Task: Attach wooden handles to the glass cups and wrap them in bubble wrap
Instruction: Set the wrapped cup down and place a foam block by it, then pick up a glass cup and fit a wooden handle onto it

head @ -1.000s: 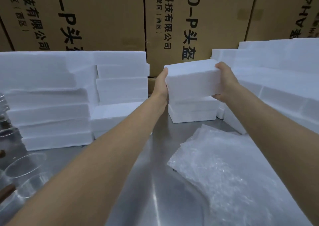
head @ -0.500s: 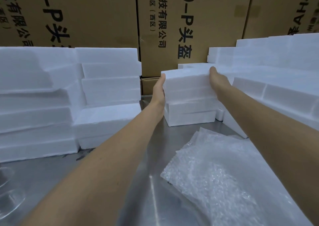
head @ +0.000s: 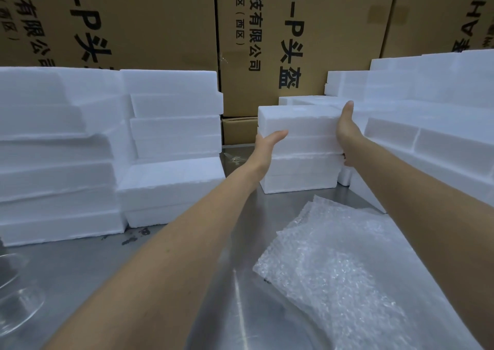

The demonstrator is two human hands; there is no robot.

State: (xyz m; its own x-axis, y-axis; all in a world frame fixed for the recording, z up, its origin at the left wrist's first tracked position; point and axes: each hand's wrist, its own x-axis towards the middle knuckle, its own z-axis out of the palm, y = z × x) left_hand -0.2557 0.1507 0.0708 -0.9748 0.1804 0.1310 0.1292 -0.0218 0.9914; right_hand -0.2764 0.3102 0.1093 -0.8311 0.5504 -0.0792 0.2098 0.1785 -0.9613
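A white foam block point(head: 299, 121) lies on top of a short stack of foam blocks point(head: 299, 173) at the back of the metal table point(head: 165, 264). My left hand point(head: 268, 145) rests against the block's left end, thumb stretched across its front face; the fingers are hidden behind it. My right hand point(head: 346, 131) presses flat against the right end with straight fingers. A pile of bubble wrap sheets point(head: 336, 269) lies on the table at the near right. Clear glass cups point(head: 18, 299) show partly at the left edge. No wooden handle is in view.
Tall stacks of foam blocks stand at the left point(head: 61, 151), centre left point(head: 173, 141) and right point(head: 433, 125). Printed cardboard cartons point(head: 307, 28) form a wall behind them. A small carton point(head: 238, 130) sits in the gap behind the short stack.
Both hands have lowered the foam block from mid-air onto the short stack. My right hand has flattened against its end. The view has shifted right, so fewer cups show.
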